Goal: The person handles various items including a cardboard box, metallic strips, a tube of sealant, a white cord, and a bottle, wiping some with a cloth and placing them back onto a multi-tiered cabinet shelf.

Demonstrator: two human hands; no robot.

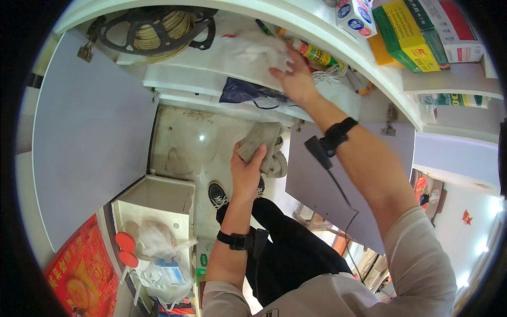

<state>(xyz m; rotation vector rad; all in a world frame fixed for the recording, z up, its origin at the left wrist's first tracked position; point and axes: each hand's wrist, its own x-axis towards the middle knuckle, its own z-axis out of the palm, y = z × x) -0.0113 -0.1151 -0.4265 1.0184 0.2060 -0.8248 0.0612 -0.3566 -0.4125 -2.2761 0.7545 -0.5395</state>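
My left hand (245, 172) grips a folded grey-beige cloth (263, 148), thumb across its face, held above the tiled floor in front of the cabinet. My right hand (297, 79) reaches into the open cabinet, fingers apart, at the edge of a crumpled white plastic bag (257, 49). Whether the fingertips touch the bag is not plain. Just beyond them lies a yellow-and-green labelled bottle (317, 54). A coil of white cord (328, 76) sits to the right of the hand, and a dark blue plastic packet (239, 90) rests on a ledge below.
A black reel of cable (158, 33) occupies the shelf's left end. Cabinet doors stand open at left (91, 130) and right (332, 174). Boxes (412, 39) fill an upper right shelf. At lower left are an open white bin (154, 198) and plastic bags (166, 277).
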